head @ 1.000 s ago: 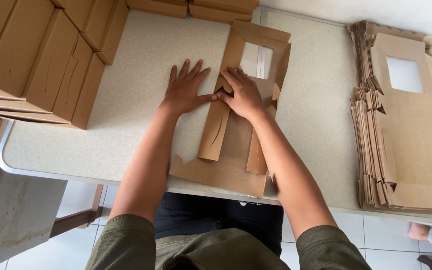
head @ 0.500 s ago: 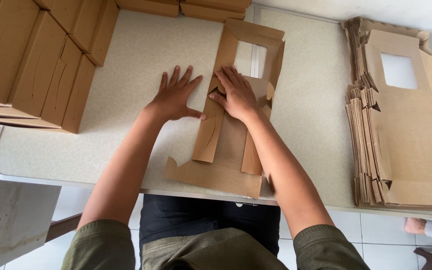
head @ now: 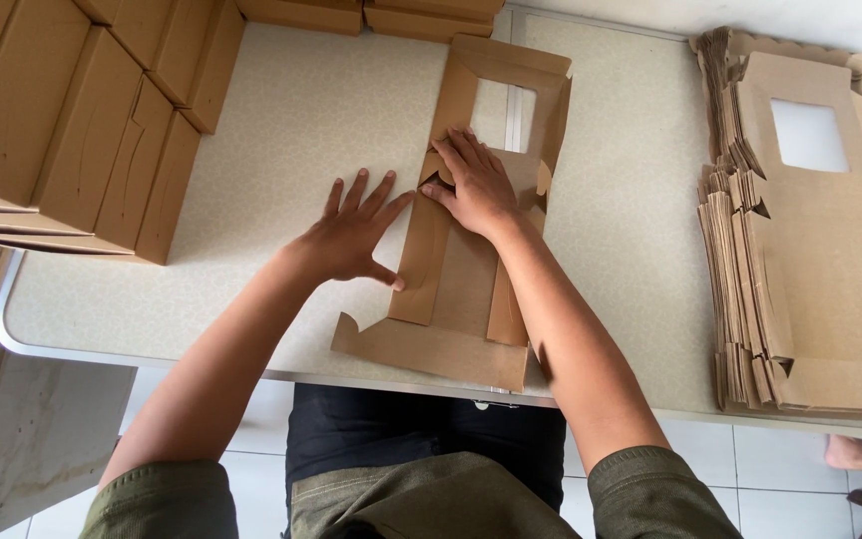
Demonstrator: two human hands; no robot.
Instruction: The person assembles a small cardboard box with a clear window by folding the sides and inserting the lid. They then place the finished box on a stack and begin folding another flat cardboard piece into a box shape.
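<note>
Cardboard box blank (head: 456, 299) lies under right hand (head: 476, 190), seemingly touching left hand (head: 351, 235).

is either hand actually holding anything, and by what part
Nothing is gripped. The right hand presses flat on the folded middle of the cardboard box blank; the left hand lies flat beside it, thumb touching its left flap.

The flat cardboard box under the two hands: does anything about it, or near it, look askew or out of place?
Slightly. The box blank lies at a tilt to the table, and its bottom flap juts past the table's front edge. The left hand rests beside it, the right hand presses its middle. No damage shows.
</note>
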